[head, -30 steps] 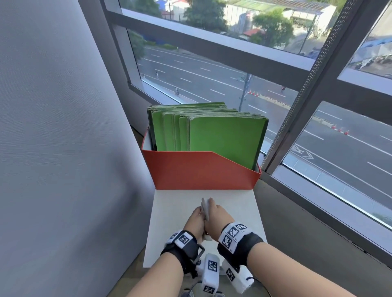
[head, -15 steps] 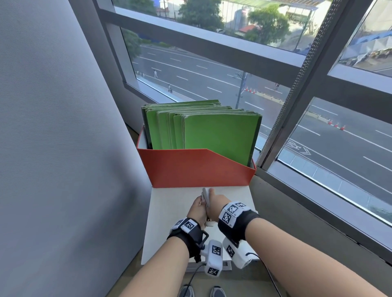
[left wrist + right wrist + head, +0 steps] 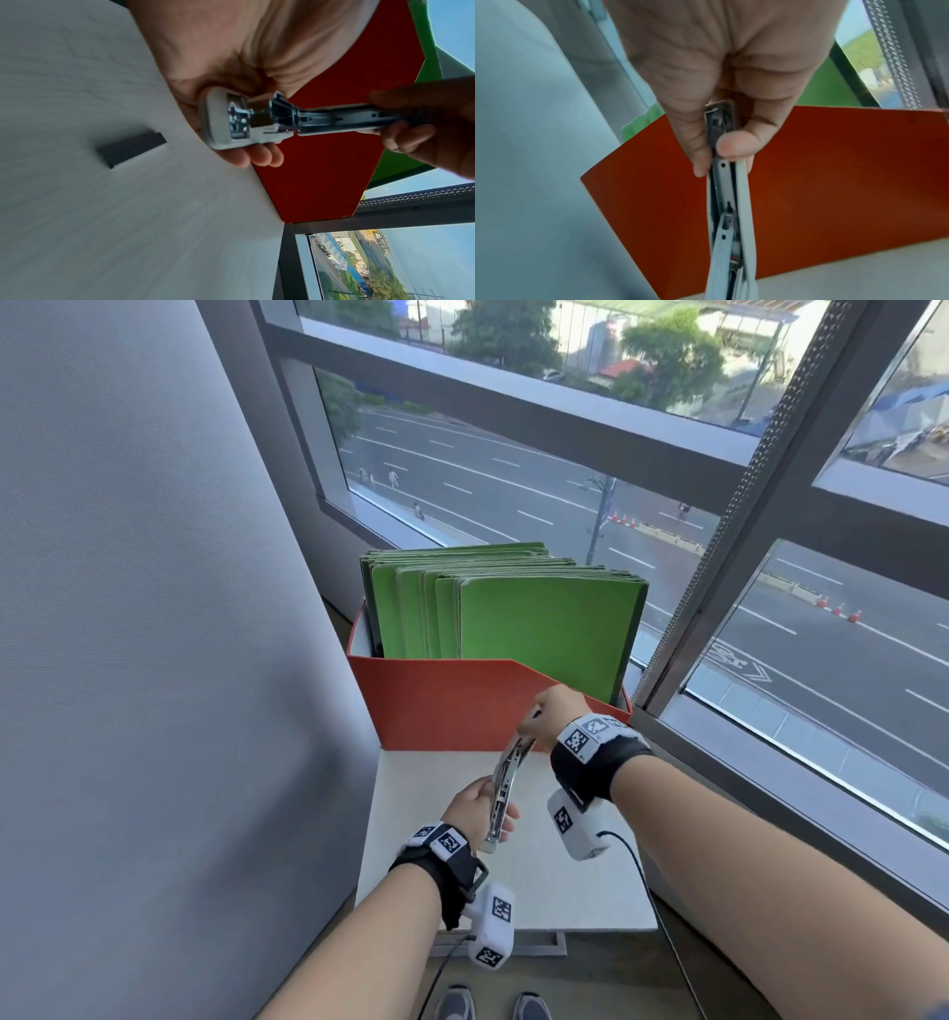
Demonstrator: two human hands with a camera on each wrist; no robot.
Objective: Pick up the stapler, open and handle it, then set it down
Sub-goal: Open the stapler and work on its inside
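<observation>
A pale grey stapler [image 3: 506,785] with a metal staple channel is swung wide open and held in the air above the white table [image 3: 554,880]. My left hand [image 3: 480,809] grips its base end [image 3: 226,119], fingers curled under it. My right hand [image 3: 549,716] pinches the far tip of the opened top arm [image 3: 722,125] between thumb and fingers, in front of the red box. The metal channel [image 3: 334,119] runs between both hands.
A red file box [image 3: 452,706] full of green folders [image 3: 539,629] stands at the table's far end. A small dark block of staples [image 3: 132,149] lies on the table. Grey wall [image 3: 154,660] at left, window frame [image 3: 719,588] at right.
The stapler was closed and held low between both hands; now it is lifted and swung open, my right hand having pulled the top arm up and away toward the red box.
</observation>
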